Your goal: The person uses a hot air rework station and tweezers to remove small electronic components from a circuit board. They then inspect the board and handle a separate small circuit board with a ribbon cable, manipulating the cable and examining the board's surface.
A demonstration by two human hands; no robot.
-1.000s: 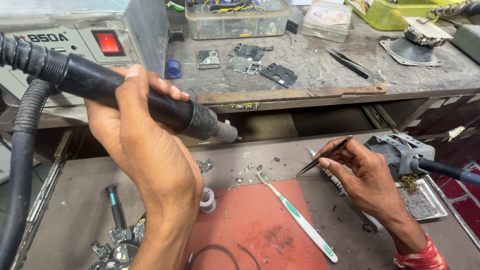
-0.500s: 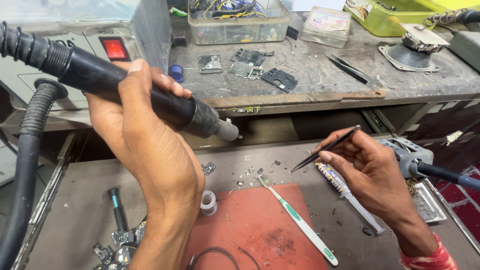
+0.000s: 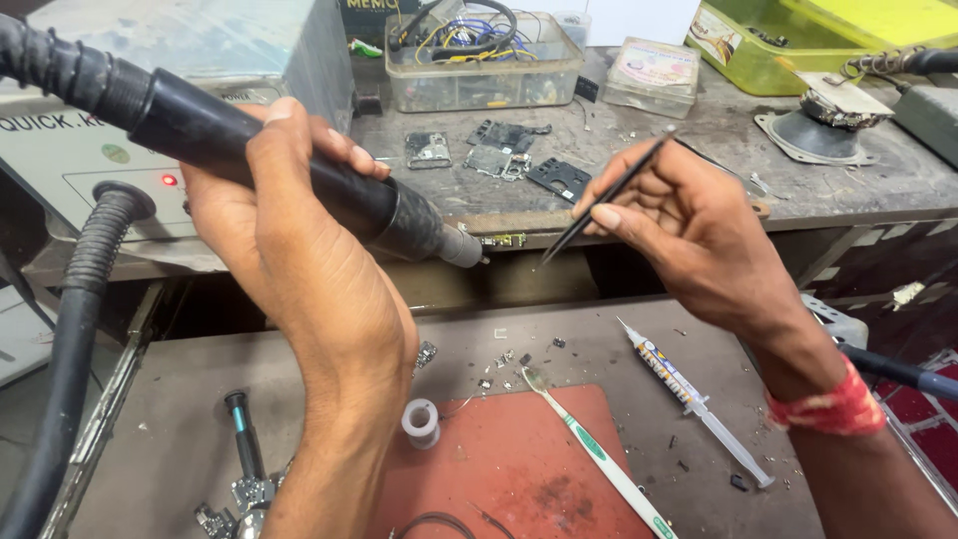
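Note:
My left hand (image 3: 289, 215) grips a black hot-air wand (image 3: 389, 215) whose metal nozzle points right at a small circuit board piece (image 3: 502, 240) on the upper bench's front edge. A ribbed black hose (image 3: 70, 75) runs from the wand to the left. My right hand (image 3: 689, 230) holds thin black tweezers (image 3: 599, 205), their tips angled down-left just right of that board piece. The nozzle and the tweezer tips sit close together, a little apart.
On the upper bench lie several phone board parts (image 3: 514, 160), a clear box of wires (image 3: 479, 60), a small speaker (image 3: 823, 130) and a grey station (image 3: 120, 150) with a red light. On the lower shelf are a red mat (image 3: 509, 469), toothbrush (image 3: 594, 449), syringe (image 3: 689, 394) and white ring (image 3: 420, 421).
My right hand rose with the tweezers from the lower shelf up to the bench edge. The wand stayed in my left hand, and the view shifted closer.

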